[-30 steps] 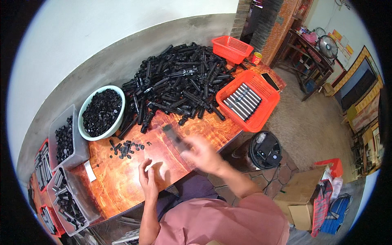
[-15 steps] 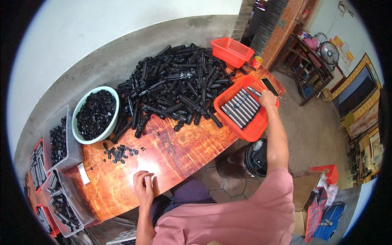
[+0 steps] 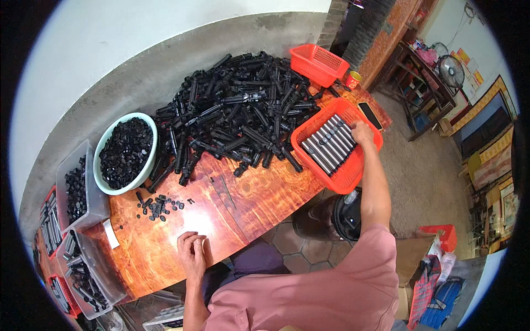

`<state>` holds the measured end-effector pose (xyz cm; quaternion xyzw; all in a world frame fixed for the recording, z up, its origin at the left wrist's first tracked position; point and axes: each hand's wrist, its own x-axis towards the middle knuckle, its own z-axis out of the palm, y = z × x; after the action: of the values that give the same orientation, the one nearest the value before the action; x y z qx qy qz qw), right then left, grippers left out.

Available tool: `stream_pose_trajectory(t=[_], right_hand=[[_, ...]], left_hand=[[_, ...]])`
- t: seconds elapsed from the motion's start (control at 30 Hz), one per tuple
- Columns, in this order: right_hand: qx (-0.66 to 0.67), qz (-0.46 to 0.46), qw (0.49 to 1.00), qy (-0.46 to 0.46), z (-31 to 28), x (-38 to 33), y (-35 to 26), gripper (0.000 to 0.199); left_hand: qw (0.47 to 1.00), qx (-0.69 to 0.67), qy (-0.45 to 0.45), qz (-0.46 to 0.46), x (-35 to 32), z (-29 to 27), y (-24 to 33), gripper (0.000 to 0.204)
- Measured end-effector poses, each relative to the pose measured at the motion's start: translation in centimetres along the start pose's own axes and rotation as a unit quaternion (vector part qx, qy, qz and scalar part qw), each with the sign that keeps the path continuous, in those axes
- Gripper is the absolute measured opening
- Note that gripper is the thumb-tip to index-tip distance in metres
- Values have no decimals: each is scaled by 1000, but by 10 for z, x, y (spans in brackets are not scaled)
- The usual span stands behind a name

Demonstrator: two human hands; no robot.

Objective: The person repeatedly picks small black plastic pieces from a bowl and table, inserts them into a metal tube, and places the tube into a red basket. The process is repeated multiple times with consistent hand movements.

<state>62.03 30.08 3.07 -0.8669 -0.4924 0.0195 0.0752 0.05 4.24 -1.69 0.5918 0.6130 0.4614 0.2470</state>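
My right hand (image 3: 362,133) reaches into a red plastic basket (image 3: 370,160) at the table's right end. Its bent fingers are closed at the outermost of several grey metal tubes (image 3: 329,144), which lie side by side in a slanting row; the fingertips are partly hidden. Loosely curled, my left hand (image 3: 192,257) rests at the table's near edge with its thumb apart and nothing visible in it. Small black caps or plugs (image 3: 159,207) lie loose on the wood beyond that hand.
A big heap of black flashlight-like bodies (image 3: 237,110) covers the back of the wooden table (image 3: 259,193). At left stand a pale bowl of small black parts (image 3: 156,149) and clear bins (image 3: 99,207). Behind the basket are another red basket (image 3: 317,63), a phone (image 3: 369,116) and a can (image 3: 353,80).
My right hand has lowered the tilted metal tube into line with the others in the basket. The left hand stays by the table edge; the whole view has shifted slightly.
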Motion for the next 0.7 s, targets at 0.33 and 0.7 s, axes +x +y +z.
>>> stream_pose_trajectory(t=[0.33,0.7], right_hand=[[7,57,997,55,-54,-44,-17,26],[56,90,994,21,-6,-3,5,38]], left_hand=[[1000,-4,4,16,-3,0,-7,9],[999,-33,11,8,-3,0,-12,9]])
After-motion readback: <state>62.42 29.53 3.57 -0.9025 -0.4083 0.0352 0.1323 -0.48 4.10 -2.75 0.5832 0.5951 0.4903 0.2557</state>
